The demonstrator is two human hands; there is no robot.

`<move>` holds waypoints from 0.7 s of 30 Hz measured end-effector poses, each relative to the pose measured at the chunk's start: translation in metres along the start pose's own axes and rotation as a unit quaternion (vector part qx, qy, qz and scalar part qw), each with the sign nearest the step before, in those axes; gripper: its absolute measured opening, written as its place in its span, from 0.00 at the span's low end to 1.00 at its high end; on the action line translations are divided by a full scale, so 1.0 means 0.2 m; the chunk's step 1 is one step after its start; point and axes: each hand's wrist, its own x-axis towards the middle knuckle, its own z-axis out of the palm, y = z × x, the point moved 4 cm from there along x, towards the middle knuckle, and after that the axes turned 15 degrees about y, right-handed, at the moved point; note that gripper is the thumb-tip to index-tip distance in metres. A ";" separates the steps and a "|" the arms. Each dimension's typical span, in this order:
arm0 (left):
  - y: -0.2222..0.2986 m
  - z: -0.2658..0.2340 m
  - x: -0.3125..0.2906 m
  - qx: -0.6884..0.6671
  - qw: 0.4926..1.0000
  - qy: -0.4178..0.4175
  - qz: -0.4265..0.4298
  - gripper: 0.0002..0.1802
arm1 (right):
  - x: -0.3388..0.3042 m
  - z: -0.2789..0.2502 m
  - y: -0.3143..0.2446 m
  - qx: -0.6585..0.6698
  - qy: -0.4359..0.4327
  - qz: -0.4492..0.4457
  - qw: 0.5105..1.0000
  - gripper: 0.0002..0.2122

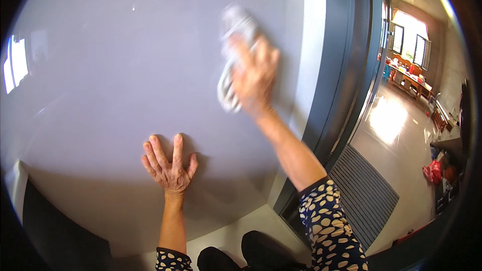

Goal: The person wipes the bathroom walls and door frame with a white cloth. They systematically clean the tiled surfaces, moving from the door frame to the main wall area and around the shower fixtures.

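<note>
My right hand (255, 75) presses a white cloth (238, 22) against a glossy grey wall panel (115, 80), high up near the panel's right edge. Part of the cloth bunches out above the fingers, and a fold loops below on the left of the hand. Hand and cloth are slightly blurred. Lower and further left, my left hand (170, 165) lies flat on the same panel with its fingers spread and nothing in it.
To the right stands a dark blue-grey door frame (336, 60). Beyond it, a ribbed grey mat (364, 195) lies on a shiny floor. Further off are a cluttered wooden table (409, 78), a window (409, 37) and a red bag (433, 171). A dark panel (60, 226) stands at lower left.
</note>
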 end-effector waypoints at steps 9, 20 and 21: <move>0.00 -0.01 0.02 -0.003 1.000 0.006 0.013 0.31 | -0.18 -0.07 0.08 -0.005 -0.003 -0.177 0.984 0.20; 0.04 0.00 0.01 0.002 1.000 0.003 -0.009 0.30 | -0.05 -0.07 0.25 -0.070 0.084 0.061 0.992 0.24; 0.04 0.00 0.02 0.001 1.000 0.005 0.002 0.31 | -0.08 -0.07 0.20 -0.052 0.080 0.052 0.994 0.24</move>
